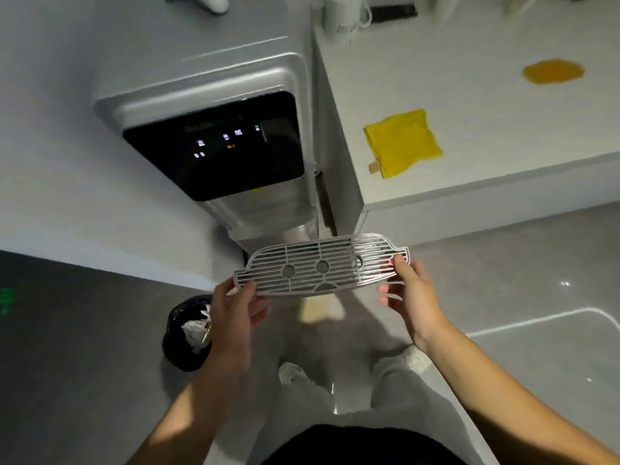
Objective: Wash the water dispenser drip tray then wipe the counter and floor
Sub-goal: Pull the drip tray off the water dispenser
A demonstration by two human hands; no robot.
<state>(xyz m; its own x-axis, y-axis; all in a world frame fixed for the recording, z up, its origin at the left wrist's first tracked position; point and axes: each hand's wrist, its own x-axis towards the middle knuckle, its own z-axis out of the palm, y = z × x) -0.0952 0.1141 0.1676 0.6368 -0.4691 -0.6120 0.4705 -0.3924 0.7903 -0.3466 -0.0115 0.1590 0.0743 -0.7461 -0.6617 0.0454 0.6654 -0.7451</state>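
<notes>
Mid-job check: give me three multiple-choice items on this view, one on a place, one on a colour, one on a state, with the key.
1. Where does the cloth lie?
A. on the floor
B. on the counter
C. on the dispenser

2. What colour is the spill on the counter?
A. orange
B. blue
C. green

3. How is the grate held?
A. left hand only
B. right hand only
C. both hands, one at each end

Key: B, the cloth rests on the white top; A, an orange patch; C, fingers pinch both ends.

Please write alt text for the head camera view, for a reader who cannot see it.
Both hands, left hand and right hand, hold a grey slotted drip tray grate by its ends before a water dispenser. A yellow cloth and an orange spill lie on the counter.
</notes>
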